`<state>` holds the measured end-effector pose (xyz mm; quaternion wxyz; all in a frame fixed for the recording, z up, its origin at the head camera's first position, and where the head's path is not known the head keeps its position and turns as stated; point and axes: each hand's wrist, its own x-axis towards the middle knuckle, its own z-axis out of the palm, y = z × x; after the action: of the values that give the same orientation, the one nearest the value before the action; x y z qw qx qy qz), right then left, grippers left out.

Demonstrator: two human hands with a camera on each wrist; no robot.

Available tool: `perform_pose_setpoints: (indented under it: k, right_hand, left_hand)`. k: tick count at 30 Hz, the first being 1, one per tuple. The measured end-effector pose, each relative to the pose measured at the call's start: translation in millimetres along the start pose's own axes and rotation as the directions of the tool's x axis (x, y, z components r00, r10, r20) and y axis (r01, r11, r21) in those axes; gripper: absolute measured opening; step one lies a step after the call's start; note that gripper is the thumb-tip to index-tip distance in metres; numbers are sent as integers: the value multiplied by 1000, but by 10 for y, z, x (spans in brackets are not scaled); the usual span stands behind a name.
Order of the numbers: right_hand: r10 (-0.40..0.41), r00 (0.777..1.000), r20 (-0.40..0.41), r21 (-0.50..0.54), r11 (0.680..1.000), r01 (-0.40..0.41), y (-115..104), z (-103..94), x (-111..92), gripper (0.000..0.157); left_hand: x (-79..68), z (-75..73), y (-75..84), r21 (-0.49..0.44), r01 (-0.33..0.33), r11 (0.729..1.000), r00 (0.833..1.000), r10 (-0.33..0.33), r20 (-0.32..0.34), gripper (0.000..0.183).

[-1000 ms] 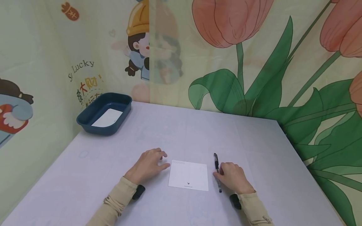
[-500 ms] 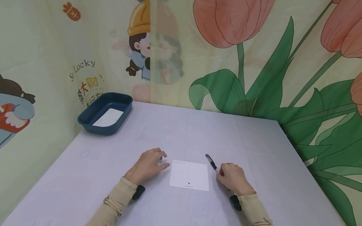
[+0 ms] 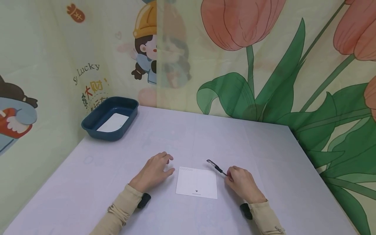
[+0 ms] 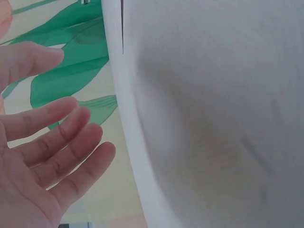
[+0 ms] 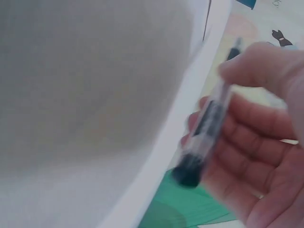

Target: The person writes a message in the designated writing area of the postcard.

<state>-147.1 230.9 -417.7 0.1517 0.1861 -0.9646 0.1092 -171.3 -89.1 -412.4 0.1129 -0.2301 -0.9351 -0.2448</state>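
My right hand (image 3: 242,183) pinches a pen (image 3: 216,167) with a clear barrel and black parts, to the right of a white card (image 3: 196,180). The pen's clip end points left and away, over the card's far right corner. In the right wrist view the thumb (image 5: 259,64) presses the barrel against the curled fingers, and the dark end slants toward the camera. The card lies flat, with a row of small circles at its top left and a small dark mark near its lower edge. Left of the card, my left hand (image 3: 154,172) holds nothing, its fingers relaxed and spread from the thumb.
At the table's far left corner stands a dark blue plastic basin (image 3: 110,135) with a white card or paper (image 3: 114,122) inside. Printed curtains (image 3: 182,94) hang behind the white table (image 3: 173,133) and along its sides.
The pen has swung from pointing straight away to slanting left, now held by the right hand, which was resting at its side. My left hand has hardly moved.
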Motion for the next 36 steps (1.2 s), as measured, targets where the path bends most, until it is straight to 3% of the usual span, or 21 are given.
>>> perform_pose_setpoints:
  k: [8,13,17,21,27,36]
  right_hand:
    - [-194,978,-84,-44,981,190,-80,-67,15,18]
    - [-309,945,-106,-89,949,301,-146,-97,33,18]
    - [-382,916,-119,-88,923,373,-184,-95,54,19]
    - [-435,889,-140,-77,900,428,-218,-81,76,20]
    - [-494,846,-201,-80,869,489,-248,-59,91,24]
    - [-520,835,-181,-99,854,510,-312,-68,97,23]
  left_hand:
    - [19,11,83,-38,-31,999,999,31,-10,29]
    - [40,31,156,-50,-61,997,998,61,-3,29]
    - [57,50,211,-68,-130,989,992,129,-7,27]
    - [75,71,253,-128,-204,971,979,203,-15,26]
    - [87,103,295,-225,-207,952,977,213,4,25]
    - [83,143,353,-197,-309,931,951,308,-38,15]
